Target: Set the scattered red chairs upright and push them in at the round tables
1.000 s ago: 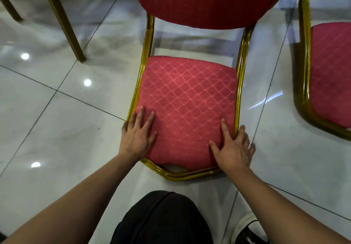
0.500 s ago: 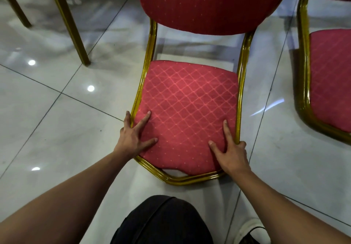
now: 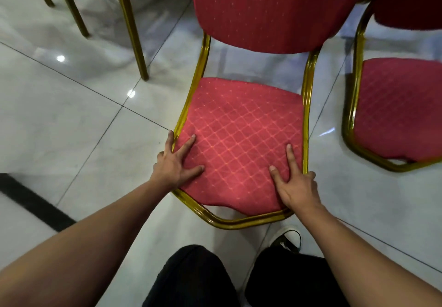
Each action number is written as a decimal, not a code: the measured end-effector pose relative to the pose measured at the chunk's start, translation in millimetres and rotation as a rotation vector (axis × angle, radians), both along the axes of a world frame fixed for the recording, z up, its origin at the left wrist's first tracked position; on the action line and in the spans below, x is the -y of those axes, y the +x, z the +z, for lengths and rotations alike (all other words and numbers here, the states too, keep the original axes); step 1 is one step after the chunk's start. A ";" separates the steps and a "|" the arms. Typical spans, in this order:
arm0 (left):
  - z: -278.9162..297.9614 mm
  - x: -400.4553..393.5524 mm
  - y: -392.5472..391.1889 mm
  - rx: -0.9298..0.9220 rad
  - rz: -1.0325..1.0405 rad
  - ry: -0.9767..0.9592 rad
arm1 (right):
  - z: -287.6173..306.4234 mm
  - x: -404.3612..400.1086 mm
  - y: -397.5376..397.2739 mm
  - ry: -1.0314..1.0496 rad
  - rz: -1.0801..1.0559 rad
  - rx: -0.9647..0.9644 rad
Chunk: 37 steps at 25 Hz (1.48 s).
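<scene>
Our left hand (image 3: 175, 163) and right hand (image 3: 295, 184) press flat, fingers spread, on the front corners of the chair (image 3: 241, 144), holding nothing. It has slid forward since a second ago, upright beside another chair (image 3: 401, 105); no table shows yet.

Both hands (image 3: 175, 163) (image 3: 295, 188) flat, fingers splayed
</scene>
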<state>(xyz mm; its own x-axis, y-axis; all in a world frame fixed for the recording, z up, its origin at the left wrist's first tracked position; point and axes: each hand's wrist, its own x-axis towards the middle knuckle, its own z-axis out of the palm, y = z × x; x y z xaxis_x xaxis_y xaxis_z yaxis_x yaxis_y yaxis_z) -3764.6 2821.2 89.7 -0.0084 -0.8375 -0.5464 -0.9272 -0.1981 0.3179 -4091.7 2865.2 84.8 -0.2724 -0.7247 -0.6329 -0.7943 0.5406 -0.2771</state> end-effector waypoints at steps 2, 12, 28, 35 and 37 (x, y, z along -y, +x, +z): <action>46.4 -12.6 -7.2 0.054 0.011 0.030 | 39.1 -8.2 -1.4 0.037 0.007 -0.011; 256.5 -59.7 -10.9 0.250 0.008 0.115 | 217.9 -53.9 13.6 0.204 -0.007 0.090; 383.3 -138.1 -35.3 0.200 0.146 0.177 | 360.6 -82.2 -26.8 0.354 0.039 -0.005; 492.9 -168.8 -59.2 0.016 -0.045 -0.085 | 423.0 -44.7 -52.2 0.469 0.089 0.098; 509.8 -171.0 -63.0 0.003 -0.077 -0.241 | 446.4 -26.7 -56.5 0.449 0.056 0.195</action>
